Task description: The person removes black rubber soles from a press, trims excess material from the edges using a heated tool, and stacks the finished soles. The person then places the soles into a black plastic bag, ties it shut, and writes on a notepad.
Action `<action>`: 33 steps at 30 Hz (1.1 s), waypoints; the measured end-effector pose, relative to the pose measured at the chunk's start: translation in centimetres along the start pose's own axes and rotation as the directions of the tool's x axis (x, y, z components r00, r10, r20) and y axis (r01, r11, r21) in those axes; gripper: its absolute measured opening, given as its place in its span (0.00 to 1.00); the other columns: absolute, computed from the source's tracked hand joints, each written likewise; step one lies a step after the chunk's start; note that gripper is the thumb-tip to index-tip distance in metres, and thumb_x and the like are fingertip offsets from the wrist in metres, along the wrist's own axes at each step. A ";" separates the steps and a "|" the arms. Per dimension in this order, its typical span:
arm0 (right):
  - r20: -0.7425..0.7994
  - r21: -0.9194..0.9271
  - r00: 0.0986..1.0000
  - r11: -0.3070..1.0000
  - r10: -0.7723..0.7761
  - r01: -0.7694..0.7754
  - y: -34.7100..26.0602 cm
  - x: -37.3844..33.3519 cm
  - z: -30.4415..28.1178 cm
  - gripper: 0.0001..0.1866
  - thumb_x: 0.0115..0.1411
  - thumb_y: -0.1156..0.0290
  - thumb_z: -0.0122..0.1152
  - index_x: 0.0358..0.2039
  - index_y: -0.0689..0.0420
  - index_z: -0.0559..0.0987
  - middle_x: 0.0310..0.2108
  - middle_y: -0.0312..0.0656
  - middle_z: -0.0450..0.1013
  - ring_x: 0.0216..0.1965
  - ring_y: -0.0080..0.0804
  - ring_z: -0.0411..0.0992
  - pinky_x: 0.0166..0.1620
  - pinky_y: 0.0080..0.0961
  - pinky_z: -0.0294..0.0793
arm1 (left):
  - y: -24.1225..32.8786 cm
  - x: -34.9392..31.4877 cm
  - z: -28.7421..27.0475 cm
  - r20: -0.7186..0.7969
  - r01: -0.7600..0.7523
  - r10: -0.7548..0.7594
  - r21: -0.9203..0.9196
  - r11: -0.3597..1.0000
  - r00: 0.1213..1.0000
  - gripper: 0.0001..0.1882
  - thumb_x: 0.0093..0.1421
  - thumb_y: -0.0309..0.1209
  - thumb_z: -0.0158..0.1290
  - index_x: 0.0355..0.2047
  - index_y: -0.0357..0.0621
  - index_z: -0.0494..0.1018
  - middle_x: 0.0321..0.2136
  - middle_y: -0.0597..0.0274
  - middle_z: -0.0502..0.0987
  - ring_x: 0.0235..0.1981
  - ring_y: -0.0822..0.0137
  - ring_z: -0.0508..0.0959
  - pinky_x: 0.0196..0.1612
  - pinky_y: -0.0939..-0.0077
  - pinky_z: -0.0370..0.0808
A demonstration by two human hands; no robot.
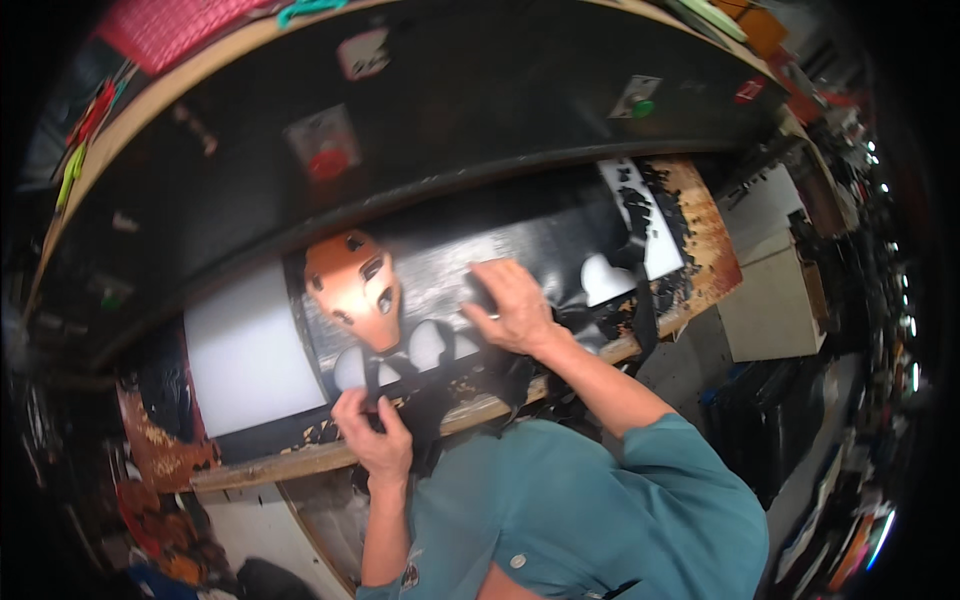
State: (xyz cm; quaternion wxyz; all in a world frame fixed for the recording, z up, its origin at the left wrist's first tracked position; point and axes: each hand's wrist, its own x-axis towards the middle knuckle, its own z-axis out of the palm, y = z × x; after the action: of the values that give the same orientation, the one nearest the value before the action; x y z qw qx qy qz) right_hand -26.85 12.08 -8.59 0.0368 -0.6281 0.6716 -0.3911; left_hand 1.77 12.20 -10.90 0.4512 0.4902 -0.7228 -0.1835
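Note:
A black sheet (565, 240) lies over a white board on the bench, and rounded cut-outs let the white show through. My left hand (372, 435) is at the bench's front edge, its fingers and thumb curled on the sheet's narrow front strips. Over the middle of the sheet, my right hand (515, 305) is curled, with something dark between thumb and fingers; blur hides what it is. To the left of my right hand rests a copper-coloured, rounded plate (355, 285) with dark openings, tapering toward me.
A large dark beam (450, 110) with red and green buttons spans low across the far side. Bare white board (250, 350) shows at the left. The wooden bench edge (270, 470) has ragged black scraps on it. A pink basket (180, 30) stands at the top left.

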 end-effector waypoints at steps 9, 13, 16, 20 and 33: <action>-0.628 0.468 0.703 0.884 0.334 -0.002 5.1 0.9 -13.5 0.12 0.73 0.65 0.59 0.37 0.62 0.79 0.29 0.34 0.76 0.33 0.18 0.73 0.35 0.21 0.74 | -2.9 -0.1 -1.1 -0.009 0.146 -0.146 -0.042 0.988 0.989 0.12 0.72 0.31 0.53 0.33 0.36 0.71 0.24 0.52 0.77 0.22 0.59 0.76 0.29 0.66 0.74; -0.690 0.053 0.717 0.995 0.099 -0.086 9.9 2.1 -16.8 0.10 0.71 0.69 0.59 0.34 0.61 0.78 0.23 0.32 0.73 0.26 0.19 0.67 0.33 0.22 0.70 | -1.2 1.1 -4.0 0.458 0.678 -0.529 -0.640 0.361 0.714 0.12 0.74 0.34 0.52 0.42 0.36 0.75 0.30 0.56 0.81 0.24 0.69 0.80 0.28 0.77 0.77; -0.574 0.311 0.804 0.950 0.153 0.042 10.8 -3.8 -16.0 0.10 0.70 0.68 0.61 0.35 0.61 0.80 0.24 0.32 0.75 0.26 0.19 0.70 0.32 0.24 0.70 | -0.3 -1.7 -5.7 0.638 0.696 -0.281 -0.634 0.337 0.717 0.12 0.72 0.32 0.54 0.47 0.34 0.76 0.35 0.51 0.82 0.31 0.64 0.83 0.36 0.72 0.81; -0.416 0.339 0.773 0.871 0.479 -0.356 9.1 -12.0 -10.9 0.11 0.68 0.68 0.62 0.32 0.62 0.81 0.24 0.36 0.77 0.27 0.23 0.75 0.32 0.26 0.73 | -1.1 -5.2 -3.3 -0.068 -0.064 0.087 0.284 0.957 0.994 0.19 0.66 0.31 0.60 0.51 0.28 0.75 0.45 0.42 0.81 0.50 0.46 0.80 0.57 0.56 0.74; -0.128 0.024 0.941 0.950 0.313 -0.312 8.5 -13.5 -7.5 0.19 0.67 0.52 0.53 0.37 0.53 0.84 0.36 0.53 0.80 0.42 0.57 0.79 0.45 0.48 0.77 | -4.2 -5.5 -0.4 -0.100 -0.086 0.157 0.501 0.861 0.982 0.14 0.68 0.35 0.57 0.41 0.33 0.80 0.38 0.42 0.83 0.41 0.43 0.80 0.48 0.51 0.75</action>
State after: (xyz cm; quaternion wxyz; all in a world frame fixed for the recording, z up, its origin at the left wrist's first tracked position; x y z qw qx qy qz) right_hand -35.05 26.61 -14.25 0.0554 -0.4867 0.7631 -0.4216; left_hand 5.00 15.17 -16.26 0.3701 0.5541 -0.7423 0.0708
